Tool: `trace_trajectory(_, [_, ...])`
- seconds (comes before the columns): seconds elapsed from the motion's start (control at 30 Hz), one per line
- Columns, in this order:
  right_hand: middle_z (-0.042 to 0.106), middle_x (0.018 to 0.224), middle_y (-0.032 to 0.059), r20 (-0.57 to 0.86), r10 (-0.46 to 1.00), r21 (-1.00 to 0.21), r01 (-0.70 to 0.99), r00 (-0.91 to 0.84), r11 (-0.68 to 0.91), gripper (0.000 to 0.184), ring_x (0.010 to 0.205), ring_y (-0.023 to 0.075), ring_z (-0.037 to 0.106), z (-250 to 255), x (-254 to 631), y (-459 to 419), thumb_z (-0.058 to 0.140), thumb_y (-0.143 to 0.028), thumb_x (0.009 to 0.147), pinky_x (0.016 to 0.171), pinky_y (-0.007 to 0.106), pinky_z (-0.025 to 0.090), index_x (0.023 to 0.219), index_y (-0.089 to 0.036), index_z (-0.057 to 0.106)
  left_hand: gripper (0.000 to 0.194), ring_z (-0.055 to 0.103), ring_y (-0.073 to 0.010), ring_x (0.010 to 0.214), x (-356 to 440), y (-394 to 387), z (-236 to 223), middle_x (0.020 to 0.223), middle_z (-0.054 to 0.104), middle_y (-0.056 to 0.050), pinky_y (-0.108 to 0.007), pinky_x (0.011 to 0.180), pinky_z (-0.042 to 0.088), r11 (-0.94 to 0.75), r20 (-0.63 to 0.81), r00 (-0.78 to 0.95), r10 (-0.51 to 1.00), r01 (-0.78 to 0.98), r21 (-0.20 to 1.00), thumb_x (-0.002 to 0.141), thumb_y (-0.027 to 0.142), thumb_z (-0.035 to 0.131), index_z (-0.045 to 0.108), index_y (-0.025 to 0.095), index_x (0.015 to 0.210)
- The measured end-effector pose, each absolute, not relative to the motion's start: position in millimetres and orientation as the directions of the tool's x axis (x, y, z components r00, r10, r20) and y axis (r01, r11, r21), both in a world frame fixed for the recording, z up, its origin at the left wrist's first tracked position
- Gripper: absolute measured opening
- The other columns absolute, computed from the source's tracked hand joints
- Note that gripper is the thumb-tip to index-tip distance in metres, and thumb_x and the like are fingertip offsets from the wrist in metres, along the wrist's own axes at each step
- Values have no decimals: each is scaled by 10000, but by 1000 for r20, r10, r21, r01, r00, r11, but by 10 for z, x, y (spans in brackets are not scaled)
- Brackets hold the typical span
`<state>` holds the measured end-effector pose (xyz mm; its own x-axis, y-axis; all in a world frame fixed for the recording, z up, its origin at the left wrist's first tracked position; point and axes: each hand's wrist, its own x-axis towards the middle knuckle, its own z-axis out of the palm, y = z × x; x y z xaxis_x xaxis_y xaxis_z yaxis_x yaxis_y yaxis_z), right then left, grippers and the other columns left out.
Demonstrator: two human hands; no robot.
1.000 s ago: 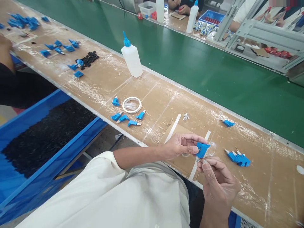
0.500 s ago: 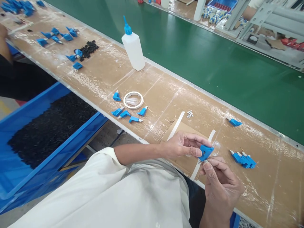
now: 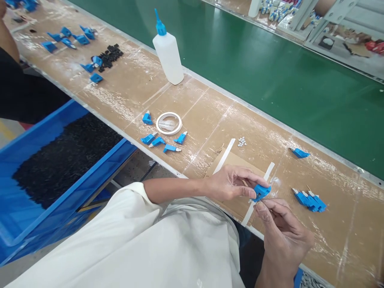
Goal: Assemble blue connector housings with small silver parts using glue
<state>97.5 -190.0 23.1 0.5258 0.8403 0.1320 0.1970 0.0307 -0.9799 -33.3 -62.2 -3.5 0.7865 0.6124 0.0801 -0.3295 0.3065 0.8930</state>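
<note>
My left hand (image 3: 229,183) pinches a small blue plastic part (image 3: 262,192) between thumb and fingers, over a piece of cardboard (image 3: 240,170) taped to the bench. Just below the part, my right hand (image 3: 283,228) has its thumb and index fingertips pressed together against its lower side. Whatever sits between those fingertips is too small to make out. To the right lies a row of similar blue parts with pale tips (image 3: 310,201), and a single blue part (image 3: 300,153) rests farther back. A little pile of tiny white pieces (image 3: 241,141) is beyond the cardboard.
A tape roll (image 3: 159,127) lies among several blue parts (image 3: 157,141). Behind stands a white squeeze bottle (image 3: 168,58), beside the green belt (image 3: 240,72). Black pieces (image 3: 111,56) are heaped farther left. A blue bin (image 3: 18,236) of black pieces stands below the bench edge, near another person's arm (image 3: 7,44).
The camera view has shifted slightly. The blue part has tilted a little in my left hand, and my right hand has turned slightly, its fingertips still at the part's lower side.
</note>
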Motion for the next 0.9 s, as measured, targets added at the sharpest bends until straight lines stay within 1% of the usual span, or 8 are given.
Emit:
trace_trajectory(0.2, [669, 729, 11, 144, 823, -970, 244, 549, 7, 58, 639, 147, 601, 175, 966, -1895, 820, -176, 777, 566, 282, 467, 784, -210, 774, 359, 712, -174, 965, -361, -597, -55, 1062, 742, -123, -245, 823, 565, 182, 124, 790, 600, -286, 941, 843, 399, 781, 788, 158, 1109])
trace_trajectory(0.3, [677, 732, 18, 152, 816, -963, 268, 557, -4, 53, 650, 153, 612, 177, 961, -1908, 828, -191, 769, 555, 277, 472, 777, -206, 777, 361, 717, -181, 961, -362, -601, -57, 1065, 741, -128, -258, 821, 572, 174, 130, 790, 599, -287, 942, 838, 387, 785, 785, 155, 1114])
trace_trajectory(0.4, [698, 758, 30, 138, 808, -963, 269, 573, -26, 71, 668, 158, 628, 192, 981, -1908, 847, -190, 749, 541, 267, 479, 782, -207, 786, 363, 719, -185, 953, -354, -603, -48, 1049, 747, -123, -265, 823, 573, 204, 89, 785, 613, -267, 942, 808, 374, 813, 790, 158, 1099])
trace_trajectory(0.47, [706, 748, 31, 100, 810, -976, 215, 577, -33, 83, 661, 156, 634, 202, 1020, -1883, 861, -193, 733, 551, 266, 498, 774, -210, 791, 372, 719, -177, 921, -341, -606, -37, 1040, 754, -114, -259, 802, 572, 245, 44, 785, 618, -246, 938, 793, 373, 825, 791, 160, 1096])
trace_trajectory(0.57, [715, 693, 22, 4, 823, -998, 50, 569, -30, 142, 601, 148, 641, 204, 1110, -1816, 909, -242, 668, 567, 274, 538, 726, -212, 783, 432, 719, -162, 884, -311, -617, -12, 1036, 765, -107, -241, 779, 566, 359, -28, 795, 606, -242, 901, 771, 400, 842, 781, 156, 1122])
trace_trajectory(0.67, [718, 646, 18, -121, 850, -990, -124, 513, -66, 258, 519, 141, 628, 190, 1196, -1757, 959, -333, 579, 487, 254, 520, 731, -217, 785, 507, 726, -166, 885, -283, -637, 21, 1036, 774, -113, -249, 800, 571, 471, -64, 822, 566, -259, 844, 728, 426, 875, 773, 145, 1136])
trace_trajectory(0.73, [714, 622, 20, -185, 873, -973, -210, 451, -98, 298, 494, 140, 623, 173, 1230, -1743, 967, -374, 562, 455, 244, 504, 749, -222, 792, 532, 729, -169, 887, -270, -651, 41, 1035, 777, -115, -260, 819, 575, 515, -85, 839, 538, -246, 821, 704, 431, 891, 773, 143, 1136])
trace_trajectory(0.9, [707, 594, 16, -254, 886, -941, -311, 388, -133, 287, 459, 122, 596, 131, 1258, -1780, 968, -381, 563, 445, 232, 491, 730, -231, 788, 526, 730, -161, 864, -248, -683, 79, 993, 782, -108, -263, 839, 574, 548, -166, 839, 518, -177, 817, 683, 401, 909, 778, 140, 1120])
